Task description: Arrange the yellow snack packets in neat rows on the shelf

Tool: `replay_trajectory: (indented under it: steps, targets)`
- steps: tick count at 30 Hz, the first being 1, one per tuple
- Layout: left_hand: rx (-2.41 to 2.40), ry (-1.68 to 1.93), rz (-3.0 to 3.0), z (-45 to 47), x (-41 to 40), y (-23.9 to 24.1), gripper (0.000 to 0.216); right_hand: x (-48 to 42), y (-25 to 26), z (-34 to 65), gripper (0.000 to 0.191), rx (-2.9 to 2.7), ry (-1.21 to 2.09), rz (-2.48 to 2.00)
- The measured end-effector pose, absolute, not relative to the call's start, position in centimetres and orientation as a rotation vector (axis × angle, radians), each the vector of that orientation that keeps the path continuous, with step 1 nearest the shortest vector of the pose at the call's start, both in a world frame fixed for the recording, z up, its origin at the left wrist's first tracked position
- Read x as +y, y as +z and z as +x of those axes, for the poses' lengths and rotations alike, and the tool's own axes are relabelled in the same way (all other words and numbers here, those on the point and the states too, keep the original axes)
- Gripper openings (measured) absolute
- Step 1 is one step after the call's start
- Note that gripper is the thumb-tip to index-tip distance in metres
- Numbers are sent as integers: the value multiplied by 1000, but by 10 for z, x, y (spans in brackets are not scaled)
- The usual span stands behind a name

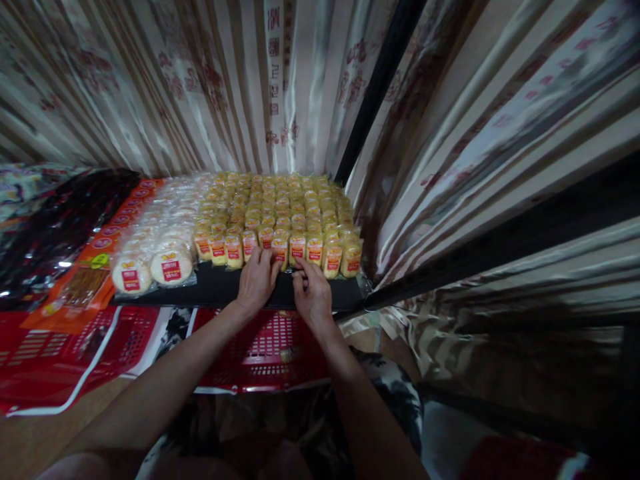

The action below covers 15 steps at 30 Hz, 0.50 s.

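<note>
Head view looks down on our two bare hands at the front edge of a broad block of small yellow packets (283, 200), set out in close rows on a black shelf (215, 283). These packets carry red-and-white labels, and those of the front row stand upright, side by side, facing us. Our left hand (257, 280) reaches to the middle of that row, fingers bent against the packets; our right hand (314, 293) is just beside it, fingers curled, its fingertips at the foot of the same row. One front packet (280, 252) shows between the two. We cannot tell whether either grip is clamped on a packet or only touching.

To the left of the yellow block, round white packets (171, 267) lie next to it, tilted against one another. Further left we see an orange packet (83, 287) that hangs over the shelf edge, then a heap of dark, shiny packets (60, 227). Below the shelf, a red basket (260, 340) sits under our forearms, and another red basket (125, 347) with a white handle (97, 363) is to the left. Behind everything, a pleated curtain (200, 87) hangs, crossed by a black pole (380, 80).
</note>
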<state>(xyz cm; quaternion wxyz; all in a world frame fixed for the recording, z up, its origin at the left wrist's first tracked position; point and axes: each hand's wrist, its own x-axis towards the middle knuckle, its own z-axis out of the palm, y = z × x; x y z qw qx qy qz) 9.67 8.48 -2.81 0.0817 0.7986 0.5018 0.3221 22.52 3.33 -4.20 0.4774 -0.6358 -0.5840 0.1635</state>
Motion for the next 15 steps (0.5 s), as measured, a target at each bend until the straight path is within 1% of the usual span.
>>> replay_trajectory:
  steps: [6, 9, 12, 15]
  targets:
    - [1523, 813, 2415, 104, 85, -28, 16, 34, -39, 223, 33, -1433, 411, -1579]
    - [1511, 825, 2429, 102, 83, -23, 21, 31, -37, 221, 32, -1397, 459, -1508]
    - [1412, 923, 2410, 97, 72, -18, 25, 24, -30, 223, 30, -1374, 593, -1453]
    - [1174, 974, 2422, 88, 48, -19, 25, 14, -21, 230, 26, -1508, 824, -1385]
